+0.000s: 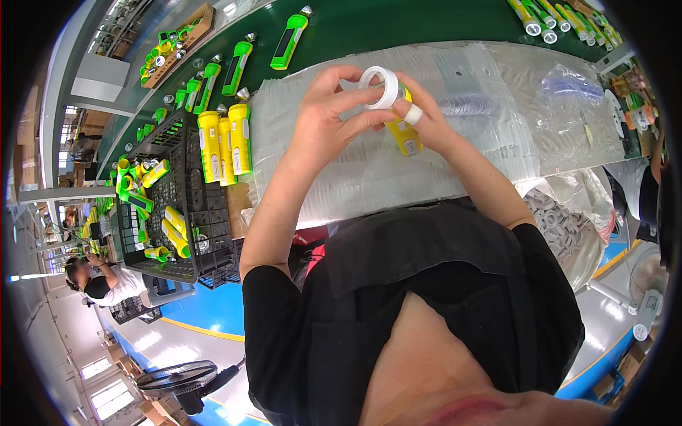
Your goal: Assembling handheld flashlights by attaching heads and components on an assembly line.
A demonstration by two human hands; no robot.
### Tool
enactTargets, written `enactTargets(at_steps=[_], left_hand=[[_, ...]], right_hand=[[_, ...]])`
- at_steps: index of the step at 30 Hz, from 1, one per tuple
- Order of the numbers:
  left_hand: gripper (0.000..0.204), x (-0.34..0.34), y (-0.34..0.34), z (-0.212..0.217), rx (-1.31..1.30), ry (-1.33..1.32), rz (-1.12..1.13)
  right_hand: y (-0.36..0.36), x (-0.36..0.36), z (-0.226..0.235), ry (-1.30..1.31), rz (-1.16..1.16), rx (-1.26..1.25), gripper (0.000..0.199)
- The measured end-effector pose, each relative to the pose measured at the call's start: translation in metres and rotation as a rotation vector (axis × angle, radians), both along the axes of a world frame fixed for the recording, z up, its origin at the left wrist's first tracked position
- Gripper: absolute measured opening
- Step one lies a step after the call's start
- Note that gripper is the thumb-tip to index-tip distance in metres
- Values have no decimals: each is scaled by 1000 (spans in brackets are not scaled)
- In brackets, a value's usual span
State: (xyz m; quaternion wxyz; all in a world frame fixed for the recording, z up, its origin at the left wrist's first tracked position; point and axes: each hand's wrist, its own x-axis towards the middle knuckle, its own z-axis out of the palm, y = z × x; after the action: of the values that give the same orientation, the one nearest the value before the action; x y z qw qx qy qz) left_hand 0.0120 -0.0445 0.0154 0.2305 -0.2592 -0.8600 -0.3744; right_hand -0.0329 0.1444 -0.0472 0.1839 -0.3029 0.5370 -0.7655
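Note:
My right hand (419, 117) grips a yellow flashlight (405, 135) upright-ish, its head end toward the top; one finger wears white tape. My left hand (330, 117) pinches a white ring (380, 86) with thumb and fingers and holds it on the flashlight's head. Both hands hover over a stack of clear plastic bags (341, 170) that covers the work surface.
Three yellow flashlights (225, 142) stand on a black crate (177, 213) at left, with several green and yellow ones inside. Green flashlights (238, 67) lie on the dark green conveyor (398, 21). A bag of white rings (561, 220) sits at right. Another person (99, 280) works far left.

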Motion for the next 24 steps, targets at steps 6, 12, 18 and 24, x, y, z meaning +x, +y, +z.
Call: enactTargets(at_steps=[6,12,18,24], left_hand=[[38,-1,6,5,-33,3,-40],[43,-5,36,-4,-8,-100,-71],[43,-6,52,-8,75,-144,-94],[41,-5,54,-13,76,-113,-49]], right_hand=[[20,-17,30,697,-232,150,45],[67,-34,87,888,-19,580,44],[54,-43,130,1105,235,960,27],[44,-27,116,986,3,1151,39]])
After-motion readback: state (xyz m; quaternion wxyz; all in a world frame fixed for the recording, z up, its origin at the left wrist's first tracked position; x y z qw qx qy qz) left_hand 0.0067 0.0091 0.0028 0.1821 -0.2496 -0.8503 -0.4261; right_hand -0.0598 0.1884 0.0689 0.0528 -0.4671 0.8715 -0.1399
